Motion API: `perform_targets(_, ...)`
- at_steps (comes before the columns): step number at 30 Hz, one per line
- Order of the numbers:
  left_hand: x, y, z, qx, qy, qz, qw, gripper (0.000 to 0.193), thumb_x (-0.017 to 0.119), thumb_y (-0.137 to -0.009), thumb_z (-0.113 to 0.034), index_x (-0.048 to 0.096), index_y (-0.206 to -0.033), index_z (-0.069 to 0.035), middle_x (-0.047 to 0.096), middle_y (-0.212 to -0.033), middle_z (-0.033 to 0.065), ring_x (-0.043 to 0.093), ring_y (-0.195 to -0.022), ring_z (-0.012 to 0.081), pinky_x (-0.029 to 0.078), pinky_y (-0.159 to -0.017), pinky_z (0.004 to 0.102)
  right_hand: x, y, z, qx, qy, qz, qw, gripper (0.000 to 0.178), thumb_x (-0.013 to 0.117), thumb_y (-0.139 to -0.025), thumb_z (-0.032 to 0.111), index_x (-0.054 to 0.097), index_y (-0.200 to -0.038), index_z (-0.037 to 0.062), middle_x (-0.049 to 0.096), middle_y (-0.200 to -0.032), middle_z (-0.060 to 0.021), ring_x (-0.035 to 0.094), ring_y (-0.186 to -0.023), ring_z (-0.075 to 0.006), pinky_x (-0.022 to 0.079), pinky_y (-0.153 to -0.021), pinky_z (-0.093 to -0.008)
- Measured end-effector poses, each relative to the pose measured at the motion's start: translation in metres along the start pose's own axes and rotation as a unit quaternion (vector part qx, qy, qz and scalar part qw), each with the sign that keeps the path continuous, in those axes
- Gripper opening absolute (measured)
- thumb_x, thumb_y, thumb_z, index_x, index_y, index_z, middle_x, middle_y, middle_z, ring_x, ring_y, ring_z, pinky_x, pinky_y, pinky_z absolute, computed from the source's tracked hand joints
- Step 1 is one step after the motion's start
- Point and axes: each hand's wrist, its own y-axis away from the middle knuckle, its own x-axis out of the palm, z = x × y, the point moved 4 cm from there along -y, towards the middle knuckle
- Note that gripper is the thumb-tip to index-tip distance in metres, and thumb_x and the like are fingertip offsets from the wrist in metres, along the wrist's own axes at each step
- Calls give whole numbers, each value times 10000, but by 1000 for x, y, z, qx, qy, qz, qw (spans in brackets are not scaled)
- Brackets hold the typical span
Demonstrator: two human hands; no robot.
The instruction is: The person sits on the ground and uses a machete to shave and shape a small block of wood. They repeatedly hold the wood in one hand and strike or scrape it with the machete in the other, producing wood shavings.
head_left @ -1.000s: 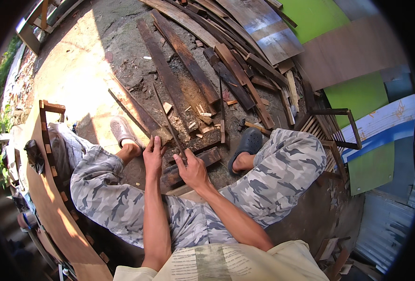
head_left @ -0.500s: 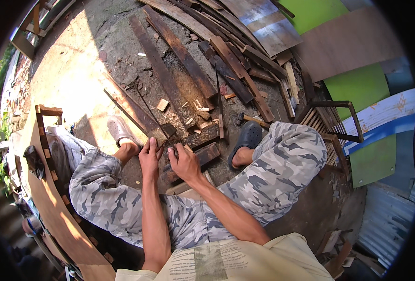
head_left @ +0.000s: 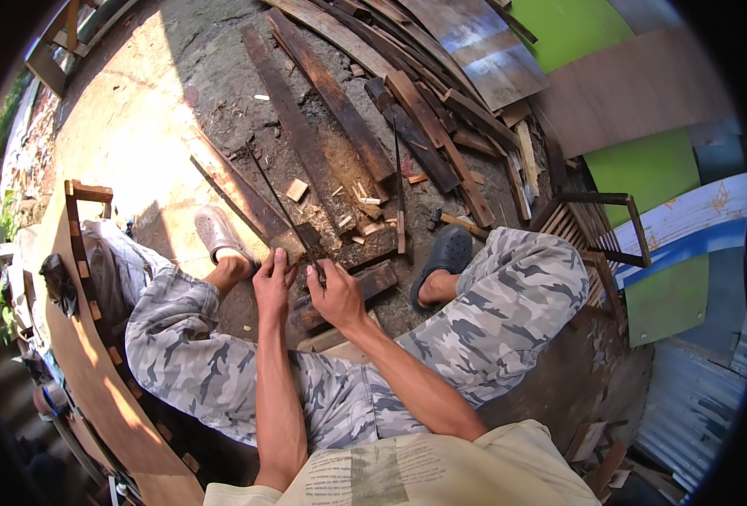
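My left hand (head_left: 273, 285) is closed at the near end of a dark wooden plank (head_left: 243, 192), its fingertips against the pale end. To its right, my right hand (head_left: 337, 293) is closed around the near end of a thin dark rod-like tool (head_left: 272, 187). This tool slants up and left across the plank; its exact kind is unclear, and my fingers hide the gripped end. Another long thin dark strip (head_left: 226, 196) lies along the plank's left side. Beneath and beyond my hands are short dark wood blocks (head_left: 375, 282) and pale wood chips (head_left: 297, 190).
A narrow dark blade with a wooden handle (head_left: 400, 232) lies ahead. Long dark boards (head_left: 331, 97) and a timber pile (head_left: 428, 110) stretch beyond. A slatted wooden frame (head_left: 597, 223) stands at right, a curved wooden bench (head_left: 104, 363) at left. My clog-covered feet flank the work.
My right hand and the thin tool have shifted slightly, and its fingers sit more tightly curled. My left hand stays at the plank end. The whole view has moved a little.
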Motion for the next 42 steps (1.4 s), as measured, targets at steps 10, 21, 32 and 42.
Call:
perform_targets(10,1,-1,2,-10,-13,0,1000,634,699,-1024,-329,502,-1474,72,652,-1215,65,641,-1067,143,558,-950,322,13,12,-46,144,125,155,969,368,587,-1001,338,658,-1000,-23,697,-833,-301,681,-841,-513,537,-762,-568)
perform_targets(21,7,2,-6,-6,1,-9,1000,579,695,-1025,-324,544,-1418,74,590,-1089,33,623,-973,126,582,-932,324,-7,1,-10,116,-8,65,991,374,571,-1017,343,640,-971,-21,689,-871,-287,662,-871,-506,515,-739,-540)
perform_targets(32,7,4,-6,-13,-2,3,1000,658,715,-1015,-305,475,-1498,72,657,-1194,60,633,-1017,122,567,-913,319,3,1,-20,39,22,40,998,289,573,-1017,270,628,-944,-4,651,-772,-290,650,-770,-513,504,-663,-562)
perform_targets(42,1,7,-8,-15,10,-11,1000,573,718,-1014,-306,561,-1422,65,633,-1075,4,600,-907,96,565,-855,297,3,1,-17,66,32,63,995,308,571,-1010,278,633,-936,-15,660,-820,-309,646,-811,-526,512,-706,-572)
